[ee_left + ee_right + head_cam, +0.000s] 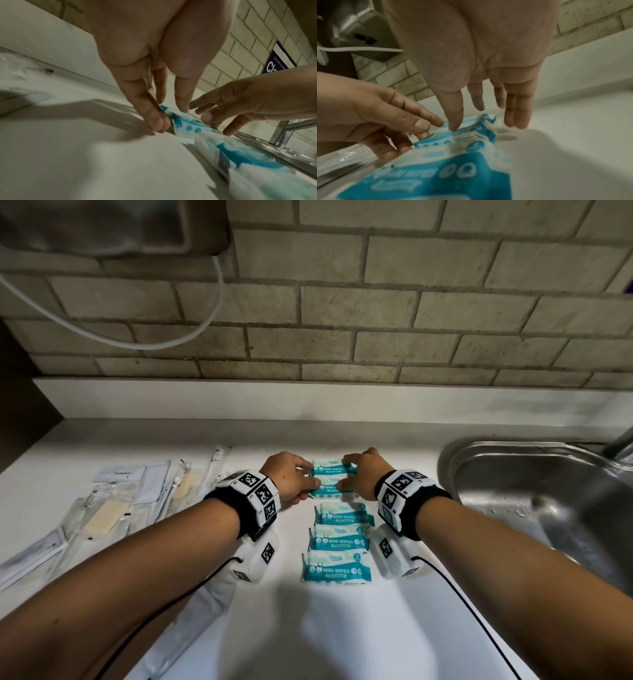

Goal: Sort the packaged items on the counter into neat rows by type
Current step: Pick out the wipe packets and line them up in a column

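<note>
both hands — left hand (pixel 289 475) and right hand (pixel 363 474) — bracket the two mini wipes packs (pixel 330 477) at 12 o'clock of the column, fingers nearly straight, nudging their ends — probably squaring the row.

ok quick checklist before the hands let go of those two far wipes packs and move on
1. Both hands on the far packs: ok, left hand and right hand touch their ends.
2. Second pack flat on the counter: ok.
3. Farthest pack square with the column: cannot tell, fingers cover its ends.
4. Three near packs in line: not ok, nearest pack sits slightly left.
5. Clear pouches in neat rows: not ok, they overlap loosely.
6. Packs clear of the sink: ok.
</note>
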Available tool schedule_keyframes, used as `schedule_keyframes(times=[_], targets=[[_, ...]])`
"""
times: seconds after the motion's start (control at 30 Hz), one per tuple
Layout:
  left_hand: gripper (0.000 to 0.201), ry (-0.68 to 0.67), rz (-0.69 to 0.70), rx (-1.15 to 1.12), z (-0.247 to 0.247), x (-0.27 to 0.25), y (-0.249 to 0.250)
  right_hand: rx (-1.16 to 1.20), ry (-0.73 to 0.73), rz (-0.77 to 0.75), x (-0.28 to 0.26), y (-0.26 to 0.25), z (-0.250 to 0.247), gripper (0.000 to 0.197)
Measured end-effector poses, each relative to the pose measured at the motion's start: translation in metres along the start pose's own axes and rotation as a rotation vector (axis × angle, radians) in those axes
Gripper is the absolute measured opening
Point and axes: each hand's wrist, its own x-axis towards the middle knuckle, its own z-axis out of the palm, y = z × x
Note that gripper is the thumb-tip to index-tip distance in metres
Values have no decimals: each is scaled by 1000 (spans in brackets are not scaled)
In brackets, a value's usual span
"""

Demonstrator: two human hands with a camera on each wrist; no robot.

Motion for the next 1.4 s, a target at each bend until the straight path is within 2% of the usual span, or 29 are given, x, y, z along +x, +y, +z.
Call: schedule_keyframes(times=[0.1,0.17,0.3,0.43,0.57,0.8,1.4], targets=[[25,84,122,179,-6,-3,-1,-30,50,-106,-15,0,-2,52],[22,89,198,266,-10,-2,0,-80,-29,-202,-32,-3,-4,58],[45,-70,304,590,-11,4,10,-296,-266,-289,-65,-8,6,95],[58,-194,290,798,-4,13,16,-316,-268,-295,-68,-6,16,104],[56,-203,298,836,-6,18,19,-305,-286,-303,-62,-6,15,104],[51,-176,346,775,-9,17,19,-267,-276,-328,-55,-8,15,102],[48,-148,336,751,-6,11,20,-281,-275,-317,-51,-7,13,102]])
